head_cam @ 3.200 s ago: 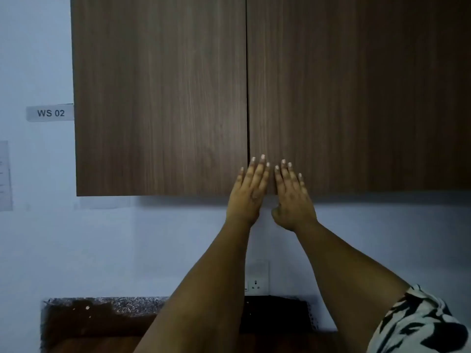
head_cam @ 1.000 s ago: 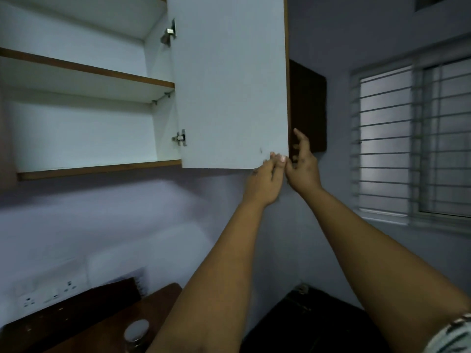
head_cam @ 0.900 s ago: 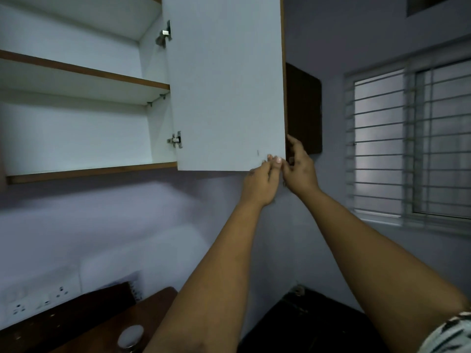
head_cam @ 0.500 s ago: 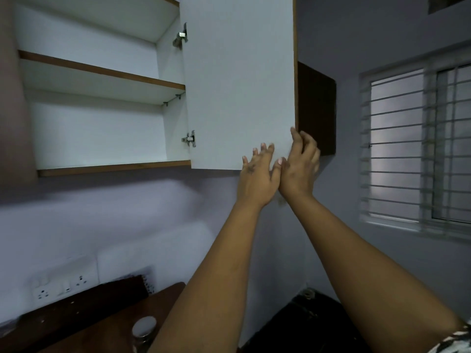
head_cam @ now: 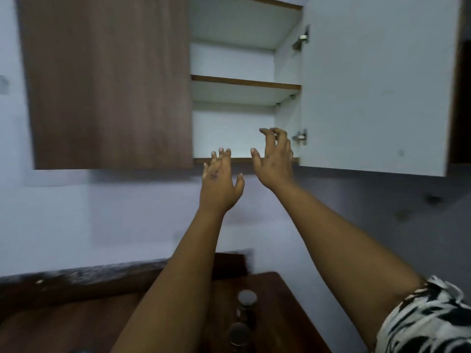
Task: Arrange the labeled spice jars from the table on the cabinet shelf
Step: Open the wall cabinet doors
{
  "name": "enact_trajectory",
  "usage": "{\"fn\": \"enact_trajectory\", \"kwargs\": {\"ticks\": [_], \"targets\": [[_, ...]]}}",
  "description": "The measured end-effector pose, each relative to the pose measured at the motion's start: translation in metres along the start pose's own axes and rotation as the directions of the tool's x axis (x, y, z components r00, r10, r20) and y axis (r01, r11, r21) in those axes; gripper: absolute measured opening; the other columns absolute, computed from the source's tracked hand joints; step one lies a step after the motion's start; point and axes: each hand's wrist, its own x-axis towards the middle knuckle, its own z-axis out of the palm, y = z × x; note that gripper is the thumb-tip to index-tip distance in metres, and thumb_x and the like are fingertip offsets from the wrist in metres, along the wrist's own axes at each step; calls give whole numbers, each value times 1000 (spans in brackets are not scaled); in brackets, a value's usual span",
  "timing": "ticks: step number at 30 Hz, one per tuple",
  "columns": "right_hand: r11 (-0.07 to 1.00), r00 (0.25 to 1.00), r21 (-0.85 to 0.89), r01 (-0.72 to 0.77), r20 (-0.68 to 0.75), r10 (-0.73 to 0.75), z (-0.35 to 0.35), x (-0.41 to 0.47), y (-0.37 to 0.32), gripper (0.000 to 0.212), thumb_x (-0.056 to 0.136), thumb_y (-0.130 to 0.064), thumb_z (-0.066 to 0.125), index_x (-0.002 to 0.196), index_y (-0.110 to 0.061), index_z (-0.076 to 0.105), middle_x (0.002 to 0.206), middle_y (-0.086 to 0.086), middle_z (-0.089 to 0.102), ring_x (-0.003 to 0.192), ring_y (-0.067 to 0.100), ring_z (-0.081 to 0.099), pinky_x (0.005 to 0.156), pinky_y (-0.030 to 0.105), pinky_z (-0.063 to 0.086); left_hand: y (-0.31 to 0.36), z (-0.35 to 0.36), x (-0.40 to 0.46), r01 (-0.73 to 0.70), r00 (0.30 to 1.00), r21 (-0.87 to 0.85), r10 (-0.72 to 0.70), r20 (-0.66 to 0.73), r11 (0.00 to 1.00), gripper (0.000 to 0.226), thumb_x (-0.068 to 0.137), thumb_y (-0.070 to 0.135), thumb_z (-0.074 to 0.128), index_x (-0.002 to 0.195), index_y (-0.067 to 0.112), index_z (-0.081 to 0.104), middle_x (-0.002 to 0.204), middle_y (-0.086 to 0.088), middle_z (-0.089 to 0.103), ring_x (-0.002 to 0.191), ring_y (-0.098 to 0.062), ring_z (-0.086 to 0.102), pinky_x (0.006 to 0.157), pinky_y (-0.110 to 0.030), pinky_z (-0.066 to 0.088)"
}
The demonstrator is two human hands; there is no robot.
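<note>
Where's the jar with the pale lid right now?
In the head view, the jar with the pale lid stands low and centre on the wooden table, between the two forearms, just behind a darker-lidded jar.

A home kitchen: wall cabinet [head_cam: 109, 82], stone counter [head_cam: 76, 275], jars [head_cam: 246, 298].

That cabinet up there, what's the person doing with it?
The person has both arms raised toward the wall cabinet. Its right door is swung open, the left door is shut. Both the left hand and the right hand are in front of the bottom shelf, holding nothing. No jars show on the visible shelves; the spice jars stand on the wooden table below.
</note>
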Motion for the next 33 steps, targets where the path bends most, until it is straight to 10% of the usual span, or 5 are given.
{"fn": "enact_trajectory", "kwargs": {"ticks": [18,23,33], "targets": [[971,973,203,-129,217,84,250,43,-110,69,94,-34,56,149,-8,24,151,18,23,135,34,31,111,44,33,-244,-76,63,-52,996,578,82,-27,815,66,87,2,51,150,4,28,154,-19,32,147,-39,17,115,-54,22],[897,947,328,-296,225,231,273,72,-110,74,96,-26,55,153,-5,13,152,18,26,139,31,31,113,38,28,-266,-40,96,-154,988,611,137,74,777,90,83,3,64,155,14,11,162,-16,6,148,-41,6,114,-60,19],[695,841,474,-541,336,425,262,80,-99,53,91,-29,65,137,-14,45,133,8,56,117,26,56,99,43,49,-284,1,104,-123,960,558,242,-143,821,61,91,7,44,151,11,31,157,-20,25,137,-52,29,106,-69,26]]}}
